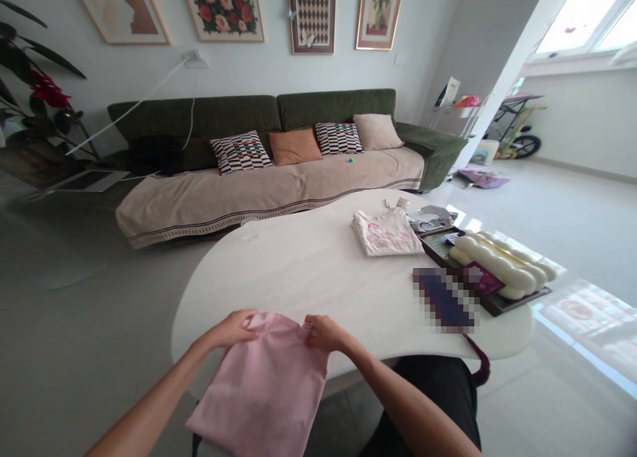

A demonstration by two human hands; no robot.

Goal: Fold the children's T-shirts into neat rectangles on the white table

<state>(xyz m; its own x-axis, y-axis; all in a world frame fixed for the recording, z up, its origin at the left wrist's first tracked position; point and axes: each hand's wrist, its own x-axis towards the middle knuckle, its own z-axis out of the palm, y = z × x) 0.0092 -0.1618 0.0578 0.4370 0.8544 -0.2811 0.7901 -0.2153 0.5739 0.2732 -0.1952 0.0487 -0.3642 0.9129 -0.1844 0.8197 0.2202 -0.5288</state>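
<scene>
A pink garment (269, 384) lies over the near edge of the white oval table (308, 264) and hangs down toward my lap. My left hand (235, 328) is closed on its upper left corner. My right hand (322, 332) pinches its upper right corner. Both hands rest at the table's front edge. A folded white T-shirt (385, 233) with a pink print lies farther back on the right of the table.
A dark tray (490, 304) with a bumpy cream cushion (502, 261) and small items sits at the table's right end, beside a blurred dark object (444, 300). A green sofa (279, 152) with several cushions stands behind. A plant (34, 99) is at the far left.
</scene>
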